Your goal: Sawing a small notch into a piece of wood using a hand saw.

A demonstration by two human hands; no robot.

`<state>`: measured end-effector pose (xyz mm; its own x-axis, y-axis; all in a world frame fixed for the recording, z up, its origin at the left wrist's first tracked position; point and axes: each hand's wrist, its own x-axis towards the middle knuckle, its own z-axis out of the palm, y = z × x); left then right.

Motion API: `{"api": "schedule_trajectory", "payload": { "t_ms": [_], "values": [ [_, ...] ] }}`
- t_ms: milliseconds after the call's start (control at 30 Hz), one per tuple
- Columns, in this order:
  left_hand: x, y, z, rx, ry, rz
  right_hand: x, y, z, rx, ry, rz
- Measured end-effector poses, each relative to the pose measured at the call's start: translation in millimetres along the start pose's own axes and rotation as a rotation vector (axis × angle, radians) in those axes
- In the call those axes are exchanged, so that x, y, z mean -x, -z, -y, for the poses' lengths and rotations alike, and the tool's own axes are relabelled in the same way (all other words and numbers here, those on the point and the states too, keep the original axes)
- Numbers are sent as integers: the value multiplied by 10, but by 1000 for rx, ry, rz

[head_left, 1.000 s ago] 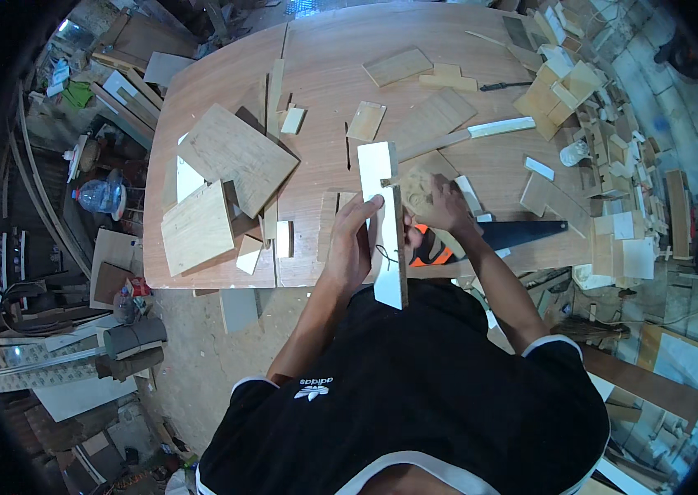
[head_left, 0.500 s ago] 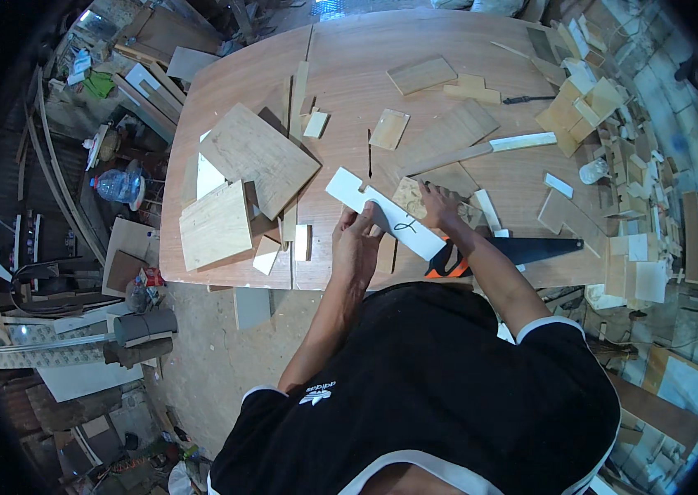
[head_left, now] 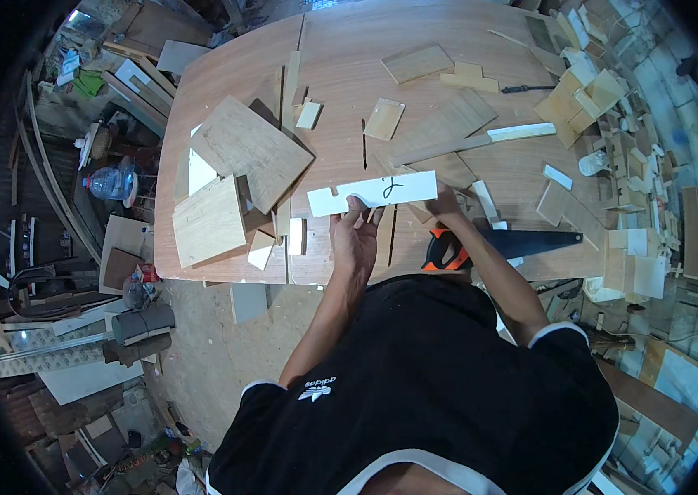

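Observation:
A long white board (head_left: 372, 192) with a small notch near its left end and a dark pen mark is raised over the near part of the table. My left hand (head_left: 354, 241) grips it from below, thumb on the white face, fingers behind. At the board's right end is my right hand (head_left: 446, 206); its fingers are hidden behind the board, so their grip does not show. By my right forearm lies a handsaw (head_left: 530, 242) with an orange and black handle. Flat wood pieces (head_left: 448, 169) lie just beyond the right hand.
Larger wooden panels (head_left: 254, 153) overlap on the left of the wooden table (head_left: 332, 99). Several offcuts, a thin dark rod (head_left: 364, 144) and a long strip (head_left: 522, 132) lie farther off. Wood scraps and a clear jar (head_left: 592, 163) crowd the right edge.
The white board has turned from a steep slant to nearly level, its right end rising away from me. My right hand has left the wood piece beneath it and moved to the board's end.

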<state>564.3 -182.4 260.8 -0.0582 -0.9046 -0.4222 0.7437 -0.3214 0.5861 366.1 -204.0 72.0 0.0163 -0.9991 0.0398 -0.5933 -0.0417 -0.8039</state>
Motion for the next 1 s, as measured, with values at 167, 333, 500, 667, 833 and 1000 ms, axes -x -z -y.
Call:
{"api": "schedule_trajectory", "payload": {
  "t_ms": [167, 333, 500, 667, 833, 1000],
  "values": [
    [-84, 213, 68, -23, -9, 44, 347, 641, 1132, -1327, -260, -2],
    [-86, 112, 170, -123, 60, 75, 581, 957, 1482, -863, -296, -132],
    [-3, -10, 232, -155, 31, 155, 714, 900, 1446, -962, -237, -307],
    [59, -46, 225, -230, 24, 188, 816, 920, 1417, -977, -267, -315],
    [53, 7, 184, -161, 42, 209, 858, 965, 1562, -962, -303, -381],
    [88, 39, 134, -193, 71, 260, 857, 969, 1573, -942, -288, -427]
  ]
}}
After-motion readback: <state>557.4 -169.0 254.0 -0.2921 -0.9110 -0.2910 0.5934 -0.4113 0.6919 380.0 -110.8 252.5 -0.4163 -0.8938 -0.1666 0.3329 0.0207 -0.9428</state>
